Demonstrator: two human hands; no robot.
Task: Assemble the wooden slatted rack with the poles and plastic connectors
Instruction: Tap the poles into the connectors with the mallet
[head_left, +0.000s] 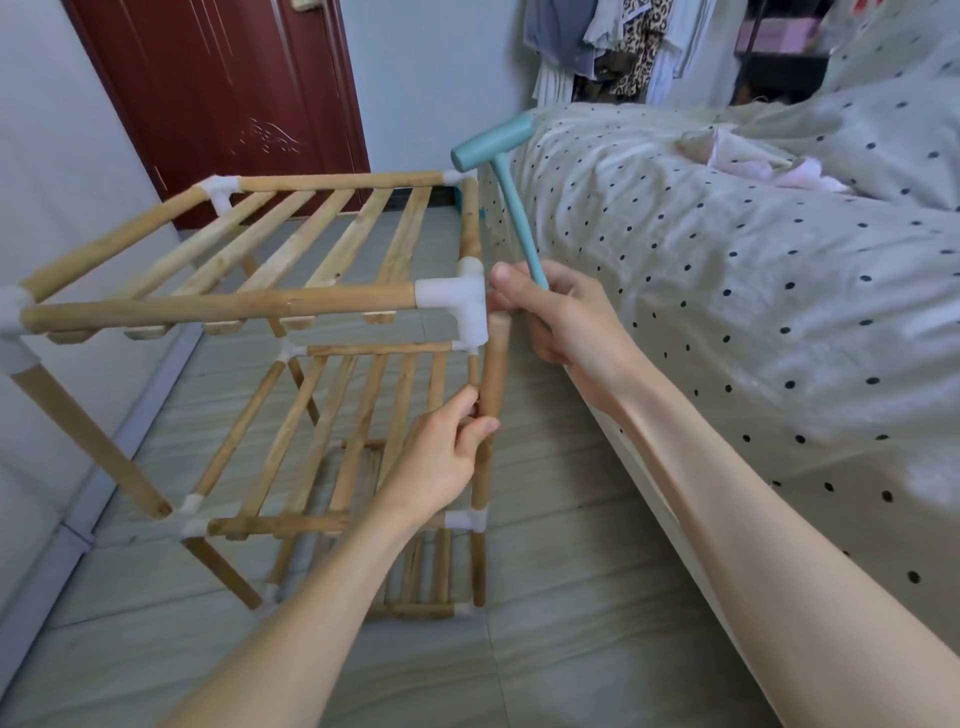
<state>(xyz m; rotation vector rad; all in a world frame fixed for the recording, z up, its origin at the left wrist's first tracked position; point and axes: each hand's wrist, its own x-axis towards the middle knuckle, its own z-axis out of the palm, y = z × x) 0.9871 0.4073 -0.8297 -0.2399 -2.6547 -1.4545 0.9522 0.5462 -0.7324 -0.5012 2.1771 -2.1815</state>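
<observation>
Slatted rack (270, 249) stands on the floor (545, 597) by the bed (727, 260); left hand (441, 457) pinches the upright pole (493, 369) just under the white connector (462, 306), right hand (561, 317) grips the teal mallet (511, 197), head raised.

A narrow strip of grey tiled floor (561, 597) separates the pale wooden slatted rack (291, 270) from the polka-dot covered bed (779, 312), which walls off the right. The rack stands close to the grey wall (47, 171) on the left. Gaps between its top slats give openings downward. Beyond its far edge, bare floor lies before the dark red door (218, 93).
</observation>
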